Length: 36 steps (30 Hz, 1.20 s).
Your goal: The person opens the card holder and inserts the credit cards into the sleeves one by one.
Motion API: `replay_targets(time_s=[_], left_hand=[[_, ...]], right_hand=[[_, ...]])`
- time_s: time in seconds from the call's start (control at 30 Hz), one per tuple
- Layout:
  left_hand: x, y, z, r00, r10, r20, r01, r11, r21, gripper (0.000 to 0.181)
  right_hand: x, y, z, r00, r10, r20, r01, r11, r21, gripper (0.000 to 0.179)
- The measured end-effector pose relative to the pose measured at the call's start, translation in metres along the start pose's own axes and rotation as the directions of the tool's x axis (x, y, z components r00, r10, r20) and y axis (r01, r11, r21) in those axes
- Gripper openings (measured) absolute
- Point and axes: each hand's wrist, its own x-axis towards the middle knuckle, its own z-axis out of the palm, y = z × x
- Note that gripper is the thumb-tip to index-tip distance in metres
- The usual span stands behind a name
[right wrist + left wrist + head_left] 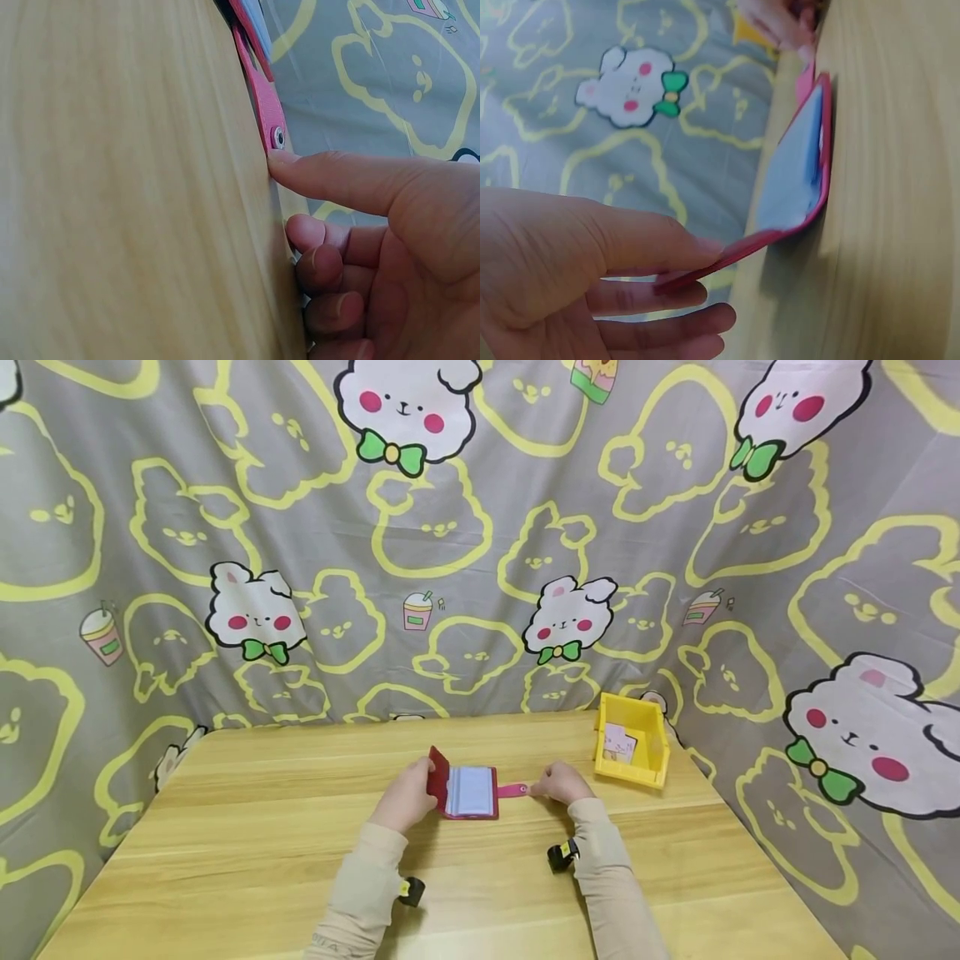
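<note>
Pinching the cover (440,777) in the left grip (406,795); touching the end of the strap (513,791) with the right grip (564,782), not clasping. Apparently opening or closing the wallet (474,791), spread on the tabletop (480,885) between both, short of the bin (645,774). Probably calling next for swinging the cover, with the strap kept aside.

Red holder (437,777), lt-blue pgs (472,790), pink strap (512,791); yel bin (630,774); gry bunny-print curtain (480,585).

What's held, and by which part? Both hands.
Left hand pinches the red booklet by the free edge of its raised cover. Right hand grips nothing; its thumb touches the tip of the pink strap.
</note>
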Motion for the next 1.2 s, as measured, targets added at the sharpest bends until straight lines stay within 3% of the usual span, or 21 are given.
replay_targets(time_s=[0.23,0.47,0.93,1.2], left_hand=[[0.001,-0.020,-0.005,0.999,-0.050,0.014,0.049,0.999,0.022,0.035],[0.000,-0.033,-0.003,0.994,-0.085,0.073,0.083,0.996,0.026,0.034],[-0.001,-0.030,-0.002,0.988,-0.106,0.112,0.100,0.994,0.054,0.033],[0.000,-0.037,0.000,0.987,-0.106,0.123,0.102,0.994,0.037,0.033]], right_hand=[[0.001,-0.001,0.000,1.000,-0.008,-0.005,0.008,1.000,-0.018,0.039],[0.003,0.002,0.002,1.000,0.005,-0.025,-0.005,1.000,-0.013,0.041],[0.002,0.004,0.002,1.000,0.000,-0.024,0.000,1.000,0.000,0.041],[0.003,0.004,0.003,0.999,-0.009,-0.032,0.009,1.000,0.013,0.039]])
